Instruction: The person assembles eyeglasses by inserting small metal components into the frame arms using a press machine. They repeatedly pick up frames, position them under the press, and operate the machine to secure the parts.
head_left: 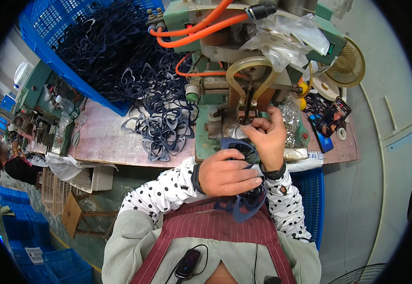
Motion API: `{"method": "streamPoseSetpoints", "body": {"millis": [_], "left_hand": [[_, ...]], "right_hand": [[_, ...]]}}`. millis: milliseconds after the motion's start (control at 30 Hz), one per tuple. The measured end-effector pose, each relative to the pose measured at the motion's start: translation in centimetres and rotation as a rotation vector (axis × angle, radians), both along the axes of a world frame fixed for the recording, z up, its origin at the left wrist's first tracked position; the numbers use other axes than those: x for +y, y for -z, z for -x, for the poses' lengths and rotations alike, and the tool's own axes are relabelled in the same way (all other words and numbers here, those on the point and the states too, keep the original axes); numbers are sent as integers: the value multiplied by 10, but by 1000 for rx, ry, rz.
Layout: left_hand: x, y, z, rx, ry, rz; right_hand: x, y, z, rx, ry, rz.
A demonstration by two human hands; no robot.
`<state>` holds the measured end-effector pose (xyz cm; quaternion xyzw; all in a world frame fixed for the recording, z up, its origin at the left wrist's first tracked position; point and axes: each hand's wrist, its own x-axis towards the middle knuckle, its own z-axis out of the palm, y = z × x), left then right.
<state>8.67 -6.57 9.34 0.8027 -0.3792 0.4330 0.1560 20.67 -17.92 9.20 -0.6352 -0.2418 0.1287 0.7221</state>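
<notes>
My left hand (227, 174) is closed round several dark blue, looped flat pieces that look like eyeglass frames (247, 208), which hang below its fingers over my apron. Another dark blue loop (236, 143) sticks up above this hand, near the machine. My right hand (270, 139) is at the machine's metal jaws (247, 112), thumb and fingers bent together beside them. What lies between those fingertips is too small to make out. The green bench machine (208, 150) has bent yellowish tubes (234, 78) coming down to the jaws.
Loose frames (161, 128) are heaped on the table, spilling from a blue crate (49, 57). Orange hoses (196, 33) cross the machine top. At right are a phone (334, 117), a tape roll (341, 134) and a small fan (347, 64). A wooden stool (73, 215) stands lower left.
</notes>
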Motion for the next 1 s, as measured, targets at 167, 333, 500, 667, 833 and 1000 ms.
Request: {"method": "streamPoseSetpoints", "body": {"millis": [167,333,500,667,833,1000], "left_hand": [[8,13,-20,152,117,-23],[11,21,-27,198,156,15],[12,22,-26,183,153,14],[10,25,-29,172,163,42],[7,17,-11,192,-69,-41],[83,58,13,32,-306,-55]], "right_hand": [[-18,17,-31,-134,131,41],[-81,101,-109,-303,508,494],[-106,78,-85,-549,376,889],[-89,104,-84,-713,396,1030],[-92,115,-106,-491,412,648],[-90,111,-97,-423,503,534]]}}
